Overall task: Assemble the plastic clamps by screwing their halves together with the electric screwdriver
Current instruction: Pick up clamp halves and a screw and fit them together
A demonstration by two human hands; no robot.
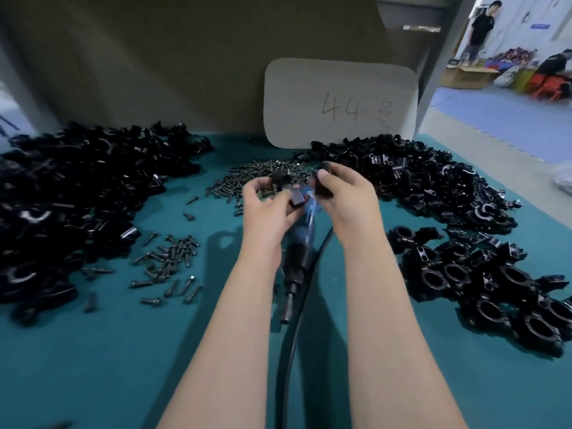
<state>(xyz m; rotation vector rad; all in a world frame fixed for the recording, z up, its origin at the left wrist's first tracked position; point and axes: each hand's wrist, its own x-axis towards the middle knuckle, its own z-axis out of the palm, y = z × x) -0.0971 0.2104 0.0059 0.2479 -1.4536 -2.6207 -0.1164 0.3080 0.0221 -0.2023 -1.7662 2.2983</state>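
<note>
Screwdriver [298, 258], electric, blue and black, lay on the teal bench [93, 351] beneath both wrists; the left hand [266, 209] gripped a black plastic clamp half [294, 197], the right hand [346, 196] pinched a second half [320, 191] beside it.

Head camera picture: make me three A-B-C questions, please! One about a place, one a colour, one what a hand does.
1. Where does the blue-and-black electric screwdriver lie? A between the forearms; B in a box; C on the floor.
2. What colour is the table cover? A red; B teal; C yellow.
3. What is the right hand doing? A lying flat; B pinching a black plastic clamp half; C holding the screwdriver.
Answers: A, it lies between both forearms; B, blue-green cloth shows; B, it pinches the piece.
</note>
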